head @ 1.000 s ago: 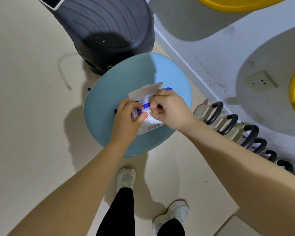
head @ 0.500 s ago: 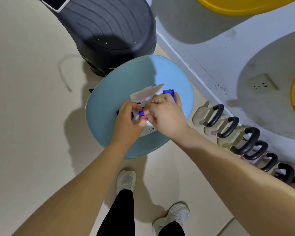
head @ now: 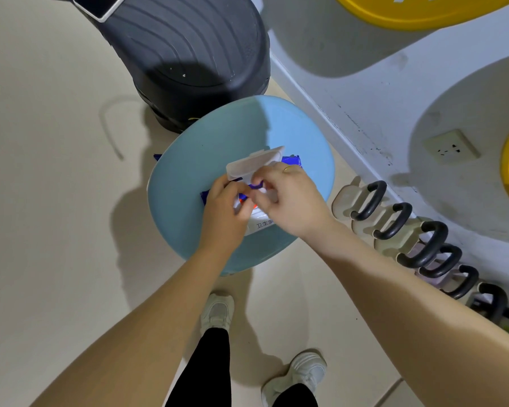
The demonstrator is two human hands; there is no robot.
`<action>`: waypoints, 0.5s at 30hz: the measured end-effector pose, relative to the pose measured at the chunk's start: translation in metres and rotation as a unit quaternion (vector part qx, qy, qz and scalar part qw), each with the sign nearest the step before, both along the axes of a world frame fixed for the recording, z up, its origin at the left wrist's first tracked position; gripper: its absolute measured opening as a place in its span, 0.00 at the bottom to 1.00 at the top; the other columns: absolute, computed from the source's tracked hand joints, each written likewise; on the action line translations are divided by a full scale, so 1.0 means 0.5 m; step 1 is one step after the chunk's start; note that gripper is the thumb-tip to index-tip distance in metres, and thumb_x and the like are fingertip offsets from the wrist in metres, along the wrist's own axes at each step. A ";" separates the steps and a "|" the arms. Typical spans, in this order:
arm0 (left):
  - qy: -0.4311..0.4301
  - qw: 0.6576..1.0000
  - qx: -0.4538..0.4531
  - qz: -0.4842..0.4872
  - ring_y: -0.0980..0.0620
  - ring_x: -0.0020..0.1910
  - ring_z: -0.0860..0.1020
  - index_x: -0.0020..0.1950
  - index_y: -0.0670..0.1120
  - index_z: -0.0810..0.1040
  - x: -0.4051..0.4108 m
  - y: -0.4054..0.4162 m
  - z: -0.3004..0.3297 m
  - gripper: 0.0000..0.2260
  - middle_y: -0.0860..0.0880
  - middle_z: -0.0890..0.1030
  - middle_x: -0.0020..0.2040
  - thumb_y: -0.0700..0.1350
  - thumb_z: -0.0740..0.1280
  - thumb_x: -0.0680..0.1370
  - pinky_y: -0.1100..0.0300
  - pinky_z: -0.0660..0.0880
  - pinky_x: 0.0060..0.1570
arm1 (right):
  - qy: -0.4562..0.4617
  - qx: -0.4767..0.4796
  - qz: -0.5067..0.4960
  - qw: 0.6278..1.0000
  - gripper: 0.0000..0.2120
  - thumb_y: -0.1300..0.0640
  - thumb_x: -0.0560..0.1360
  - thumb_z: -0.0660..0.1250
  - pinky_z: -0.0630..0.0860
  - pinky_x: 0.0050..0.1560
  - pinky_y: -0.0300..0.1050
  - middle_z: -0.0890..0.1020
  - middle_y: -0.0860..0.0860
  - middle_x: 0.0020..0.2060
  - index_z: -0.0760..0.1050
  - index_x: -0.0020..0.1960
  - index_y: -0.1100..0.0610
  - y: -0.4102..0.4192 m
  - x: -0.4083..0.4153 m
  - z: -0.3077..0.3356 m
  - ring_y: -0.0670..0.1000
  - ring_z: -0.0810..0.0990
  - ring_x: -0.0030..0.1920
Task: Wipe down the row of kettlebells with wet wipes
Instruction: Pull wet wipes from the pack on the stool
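Clearly, both hands grip wipes pack labelled "卫生".

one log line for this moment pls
stage: getting wipe | wipe pack on blue stool, lid open | both hands at opening | kettlebells untouched

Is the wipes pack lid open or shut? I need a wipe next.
Open: the clear lid stands flipped up over the wipes pack, while both hands work at its opening.
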State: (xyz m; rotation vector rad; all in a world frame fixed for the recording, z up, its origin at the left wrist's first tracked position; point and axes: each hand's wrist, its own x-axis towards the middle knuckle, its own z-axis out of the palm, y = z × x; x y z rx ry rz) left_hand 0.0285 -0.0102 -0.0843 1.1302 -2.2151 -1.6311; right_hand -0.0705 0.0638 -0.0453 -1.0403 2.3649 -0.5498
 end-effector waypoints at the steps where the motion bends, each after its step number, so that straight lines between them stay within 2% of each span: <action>1: -0.002 1.000 -0.006 -0.005 0.62 0.41 0.72 0.47 0.38 0.78 0.000 -0.001 -0.001 0.05 0.52 0.69 0.46 0.35 0.64 0.74 0.78 0.64 0.41 | 0.029 0.024 0.012 0.999 0.14 0.48 0.69 0.63 0.72 0.50 0.53 0.79 0.55 0.39 0.79 0.46 0.56 -0.006 0.002 0.000 0.59 0.75 0.43; 2: -0.003 1.000 -0.008 -0.005 0.62 0.41 0.71 0.48 0.37 0.78 0.001 0.000 0.001 0.05 0.51 0.70 0.47 0.35 0.64 0.74 0.78 0.64 0.42 | 0.041 0.038 0.024 0.998 0.13 0.48 0.69 0.65 0.72 0.50 0.54 0.79 0.56 0.41 0.79 0.45 0.56 -0.011 0.001 0.002 0.60 0.76 0.45; 4: -0.001 1.000 0.003 0.010 0.61 0.40 0.71 0.45 0.38 0.77 0.005 0.002 0.003 0.03 0.53 0.69 0.45 0.37 0.65 0.75 0.77 0.65 0.41 | 0.016 0.035 0.064 0.997 0.09 0.52 0.71 0.68 0.74 0.45 0.54 0.79 0.58 0.44 0.79 0.44 0.59 -0.018 -0.011 0.012 0.62 0.76 0.45; 6: 0.006 0.999 0.025 0.021 0.59 0.42 0.72 0.42 0.43 0.75 0.008 0.005 0.006 0.02 0.57 0.69 0.44 0.38 0.66 0.74 0.78 0.65 0.42 | 0.005 0.043 0.130 0.991 0.08 0.56 0.74 0.66 0.74 0.41 0.53 0.78 0.58 0.45 0.79 0.44 0.61 -0.016 -0.032 0.018 0.61 0.76 0.44; 9: -0.007 0.999 0.036 0.003 0.53 0.46 0.71 0.41 0.46 0.75 0.010 0.008 0.005 0.04 0.53 0.69 0.50 0.39 0.67 0.74 0.79 0.64 0.45 | 0.012 0.060 0.167 0.984 0.09 0.60 0.77 0.61 0.71 0.39 0.50 0.76 0.58 0.44 0.75 0.45 0.64 -0.010 -0.052 0.024 0.59 0.72 0.41; 11: -0.010 0.999 0.041 0.000 0.52 0.47 0.71 0.40 0.45 0.77 0.009 0.007 0.005 0.04 0.53 0.69 0.50 0.38 0.66 0.74 0.79 0.64 0.45 | -0.043 0.040 0.126 0.990 0.06 0.63 0.77 0.59 0.63 0.36 0.46 0.72 0.53 0.37 0.72 0.44 0.63 -0.006 -0.052 0.029 0.53 0.68 0.35; 13: 0.002 0.999 0.034 -0.001 0.53 0.50 0.72 0.39 0.43 0.79 0.008 0.008 0.007 0.05 0.54 0.70 0.50 0.37 0.66 0.74 0.80 0.64 0.45 | -0.146 0.001 0.046 0.988 0.05 0.64 0.78 0.58 0.63 0.35 0.38 0.69 0.49 0.33 0.70 0.44 0.61 0.005 -0.055 0.031 0.43 0.66 0.32; 15: 0.023 1.000 0.016 -0.002 0.57 0.53 0.71 0.40 0.41 0.81 0.008 0.010 0.006 0.06 0.52 0.72 0.53 0.37 0.65 0.74 0.80 0.63 0.47 | -0.263 -0.052 -0.052 0.962 0.08 0.64 0.79 0.57 0.65 0.35 0.31 0.71 0.50 0.36 0.69 0.42 0.56 0.021 -0.051 0.031 0.41 0.68 0.33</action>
